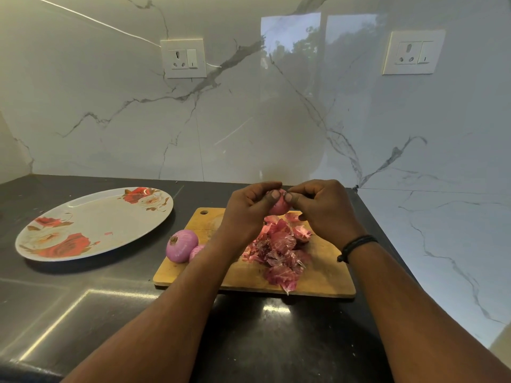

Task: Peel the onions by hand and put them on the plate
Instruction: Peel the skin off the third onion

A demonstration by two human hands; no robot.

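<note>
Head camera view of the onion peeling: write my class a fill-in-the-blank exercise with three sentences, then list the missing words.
1. Both the left hand and the right hand hold one onion above the wooden ____.
2. The loose onion skins lie piled on the cutting ____.
3. The flowered plate holds ____ onions, while a peeled onion rests on the board's left edge.

Missing words: board; board; no
</note>
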